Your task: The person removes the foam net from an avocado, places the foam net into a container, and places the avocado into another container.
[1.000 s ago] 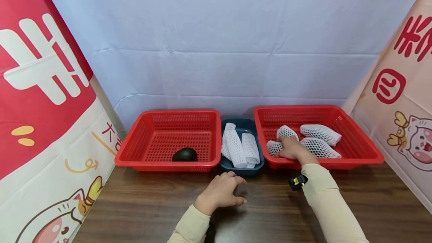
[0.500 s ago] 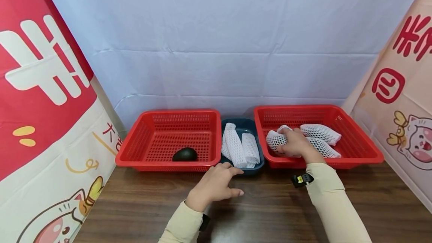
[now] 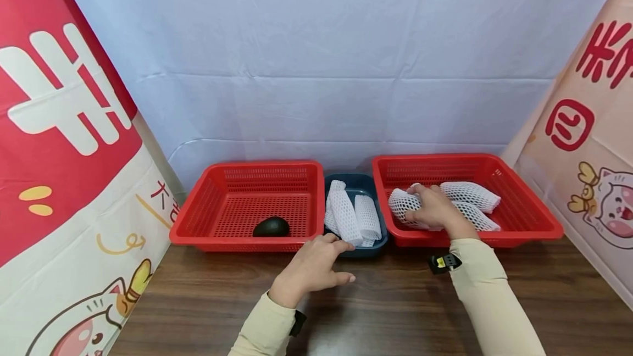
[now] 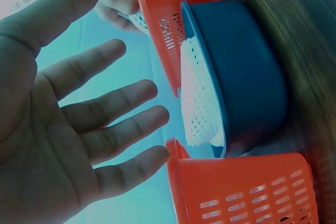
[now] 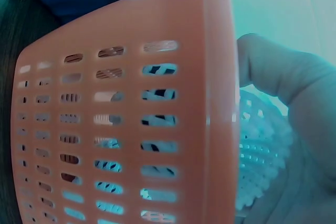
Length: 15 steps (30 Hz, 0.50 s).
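Observation:
My right hand [image 3: 435,210] reaches into the right red basket [image 3: 534,218], its fingers curled over a white foam net sleeve [image 3: 402,203] with something dark inside. In the right wrist view, the netting [image 5: 262,150] sits against the palm behind the basket wall. Two more filled sleeves [image 3: 470,194] lie right of that hand. My left hand [image 3: 311,265] hovers, fingers spread and holding nothing, by the front of a small blue tray [image 3: 356,251]. Flat foam net sleeves [image 3: 344,216] lie in this tray.
A dark green avocado [image 3: 271,227] lies in the left red basket [image 3: 198,229]. Both baskets flank the blue tray on a brown wooden table [image 3: 386,312]. A pale cloth [image 3: 316,70] hangs behind, with printed banners at both sides.
My right hand has shifted slightly right and up inside the basket, and the leftmost filled sleeve shows more. My left hand has drifted a little left and toward the trays.

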Available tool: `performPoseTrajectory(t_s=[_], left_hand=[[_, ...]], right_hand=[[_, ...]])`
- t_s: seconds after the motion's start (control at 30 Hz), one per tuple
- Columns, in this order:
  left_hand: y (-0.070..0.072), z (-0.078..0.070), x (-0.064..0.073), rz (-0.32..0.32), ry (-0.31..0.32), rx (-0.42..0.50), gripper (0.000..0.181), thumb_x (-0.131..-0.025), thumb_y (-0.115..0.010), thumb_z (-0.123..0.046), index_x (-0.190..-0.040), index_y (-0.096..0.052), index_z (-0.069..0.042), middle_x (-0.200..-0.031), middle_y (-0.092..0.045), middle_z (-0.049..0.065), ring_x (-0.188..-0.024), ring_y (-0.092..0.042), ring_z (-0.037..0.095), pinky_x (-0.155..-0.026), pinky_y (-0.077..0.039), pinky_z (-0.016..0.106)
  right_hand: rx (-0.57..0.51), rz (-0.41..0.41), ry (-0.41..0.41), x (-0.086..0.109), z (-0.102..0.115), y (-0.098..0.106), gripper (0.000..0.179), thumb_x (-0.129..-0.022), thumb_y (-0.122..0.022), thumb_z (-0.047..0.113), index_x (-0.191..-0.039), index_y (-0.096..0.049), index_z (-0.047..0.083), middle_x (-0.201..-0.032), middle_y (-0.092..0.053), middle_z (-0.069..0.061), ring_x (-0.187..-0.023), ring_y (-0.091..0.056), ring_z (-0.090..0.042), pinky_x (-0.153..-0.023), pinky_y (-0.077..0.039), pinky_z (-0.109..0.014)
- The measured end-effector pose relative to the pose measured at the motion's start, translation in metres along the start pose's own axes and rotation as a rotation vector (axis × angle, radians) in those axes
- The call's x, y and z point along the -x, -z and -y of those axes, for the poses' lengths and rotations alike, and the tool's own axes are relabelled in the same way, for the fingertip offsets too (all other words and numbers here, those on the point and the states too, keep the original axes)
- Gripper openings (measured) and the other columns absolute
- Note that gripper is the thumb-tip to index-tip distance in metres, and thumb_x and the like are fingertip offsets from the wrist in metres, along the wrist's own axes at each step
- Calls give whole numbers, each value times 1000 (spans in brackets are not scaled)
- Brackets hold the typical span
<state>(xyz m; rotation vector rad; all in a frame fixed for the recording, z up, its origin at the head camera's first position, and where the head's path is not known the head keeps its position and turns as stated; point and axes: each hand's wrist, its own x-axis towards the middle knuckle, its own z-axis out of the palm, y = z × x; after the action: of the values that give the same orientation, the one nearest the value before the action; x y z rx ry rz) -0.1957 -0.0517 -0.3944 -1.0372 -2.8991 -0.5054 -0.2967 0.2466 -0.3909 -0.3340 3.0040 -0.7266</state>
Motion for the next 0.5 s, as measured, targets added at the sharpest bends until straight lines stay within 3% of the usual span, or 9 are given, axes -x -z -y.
performPoseTrajectory(t_s=[0.5], left_hand=[[5,9,10,-54,6,25,49,-77,-73,-41,-120,-63,-19,-113,-58,0,-101,-52,16,-86,-44,36]], right_hand=[[-51,-116,27,19,10,11,62,-74,-73,20,-126,-49,-2,-107,-48,-23,-97,-42,-34,-80,-41,-53]])
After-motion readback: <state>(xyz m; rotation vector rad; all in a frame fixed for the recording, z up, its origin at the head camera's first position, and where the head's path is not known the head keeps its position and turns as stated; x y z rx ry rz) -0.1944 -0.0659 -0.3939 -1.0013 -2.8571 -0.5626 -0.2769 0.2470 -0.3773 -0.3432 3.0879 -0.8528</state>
